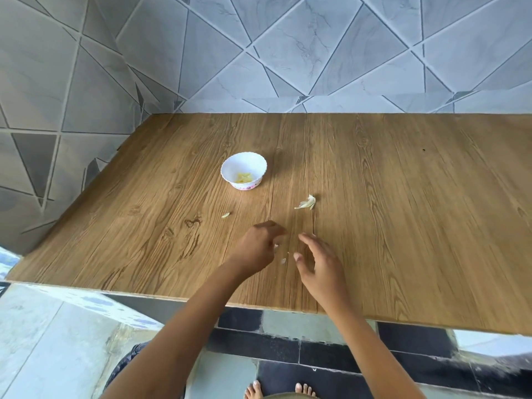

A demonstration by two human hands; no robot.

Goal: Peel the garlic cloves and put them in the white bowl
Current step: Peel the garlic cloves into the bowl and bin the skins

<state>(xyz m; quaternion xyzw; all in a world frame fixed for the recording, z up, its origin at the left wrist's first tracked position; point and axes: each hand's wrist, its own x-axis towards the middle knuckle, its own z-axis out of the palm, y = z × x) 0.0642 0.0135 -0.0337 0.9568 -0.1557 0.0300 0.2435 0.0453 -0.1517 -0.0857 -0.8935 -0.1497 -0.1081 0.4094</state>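
The white bowl [230, 168] stands on the wooden table [403, 226], a little left of the centre of the frame, and at its bottom lie some yellowish peeled cloves [244, 177]. Both hands are lower in the frame, below the bowl and near the front edge of the table. The left hand [257, 249] is blurred; its fingers are curled downward, and a tiny white bit [276, 246] shows just at its fingertips, but I cannot tell if the hand pinches it or only is near it. The right hand [321, 264] is just beside it, to the right, with the fingers loosely spread and the thumb pointing toward the left hand; it holds nothing. Between the two hands a small white flake [283, 261] lies on the wood. Above the right hand, to the lower right of the bowl, lies a pale piece of garlic skin [306, 203], and a smaller scrap [225, 215] lies under the bowl, to the left. Behind the table rises a grey tiled wall [316, 53]. At the bottom edge of the frame bare toes [254, 390] stand on the dark floor.
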